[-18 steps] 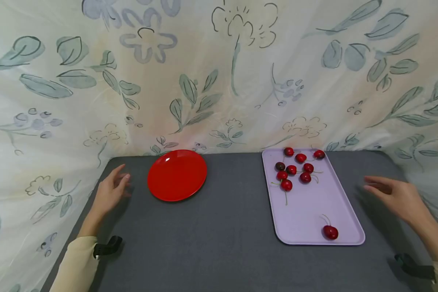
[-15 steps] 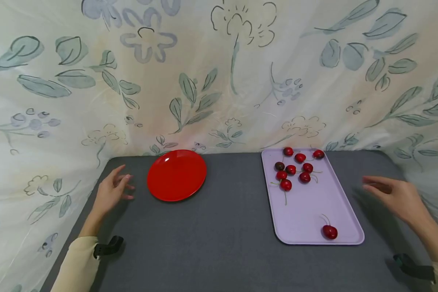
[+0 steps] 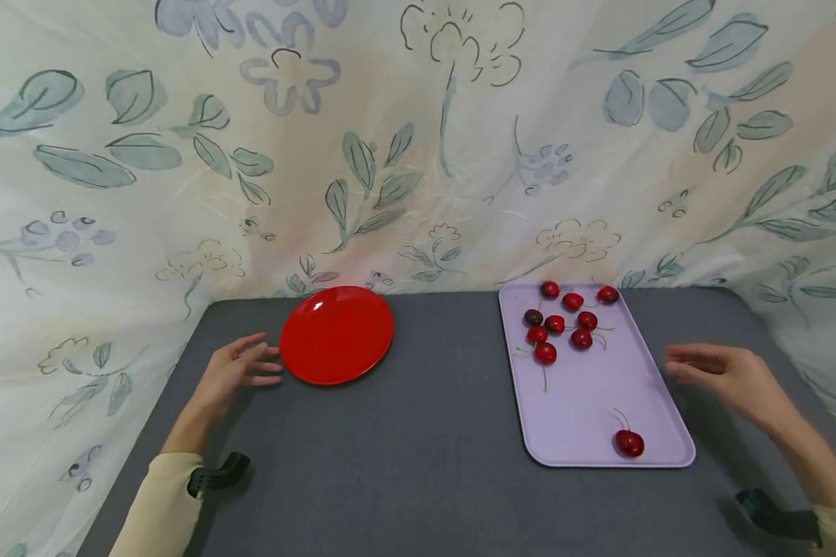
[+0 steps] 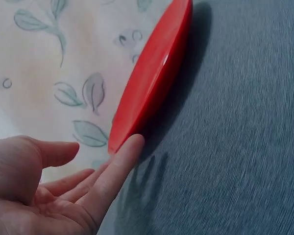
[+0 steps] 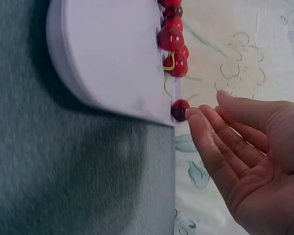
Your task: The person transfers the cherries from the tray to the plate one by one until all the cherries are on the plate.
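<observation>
A round red plate lies at the back left of the grey table. My left hand is just left of it, fingers spread toward its rim; in the left wrist view the fingertips overlap the plate's near edge. On the right lies a lilac tray with several dark red cherries grouped toward its far end. A double-looking cherry with two stems sits alone near the front. My right hand hovers beside the tray's right edge, its fingers loosely bent and holding nothing.
The grey table stretches between plate and tray. A floral cloth hangs behind the table and along its sides. Black bands are on both wrists, over cream sleeves.
My left hand has moved right, toward the plate, with its fingers spreading. My right hand has moved left, closer to the tray. Plate, tray and cherries have stayed put.
</observation>
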A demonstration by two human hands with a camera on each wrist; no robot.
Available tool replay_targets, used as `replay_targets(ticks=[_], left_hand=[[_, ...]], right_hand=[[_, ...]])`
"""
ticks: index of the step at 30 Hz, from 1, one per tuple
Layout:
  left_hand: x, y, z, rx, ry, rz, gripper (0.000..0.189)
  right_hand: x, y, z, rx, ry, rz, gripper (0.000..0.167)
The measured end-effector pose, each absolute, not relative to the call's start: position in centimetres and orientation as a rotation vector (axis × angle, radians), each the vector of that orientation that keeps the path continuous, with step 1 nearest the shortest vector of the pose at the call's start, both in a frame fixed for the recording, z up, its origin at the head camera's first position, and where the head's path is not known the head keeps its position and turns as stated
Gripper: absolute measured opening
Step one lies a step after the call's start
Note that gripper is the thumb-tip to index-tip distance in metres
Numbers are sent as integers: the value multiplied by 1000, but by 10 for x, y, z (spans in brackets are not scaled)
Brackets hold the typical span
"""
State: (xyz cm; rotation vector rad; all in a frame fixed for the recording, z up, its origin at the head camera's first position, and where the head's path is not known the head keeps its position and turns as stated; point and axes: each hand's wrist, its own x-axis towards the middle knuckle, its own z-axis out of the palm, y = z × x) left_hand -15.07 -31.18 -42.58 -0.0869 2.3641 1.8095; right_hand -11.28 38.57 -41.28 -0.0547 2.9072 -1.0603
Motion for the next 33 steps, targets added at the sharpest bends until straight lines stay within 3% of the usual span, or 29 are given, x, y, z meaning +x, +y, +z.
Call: replay_targets(ticks=[6, 17, 33], left_hand=[[-152, -308, -433, -192, 2279, 1906, 62], [-157, -307, -444, -319, 2083, 2046, 72], [-164, -308, -454, -298, 1925, 2179, 69]], right_hand=[[-113, 377, -414, -81, 2746, -1071, 52], [-115, 357, -422, -243, 2658, -1084, 37], [-113, 340, -416, -65, 2455, -983, 37]])
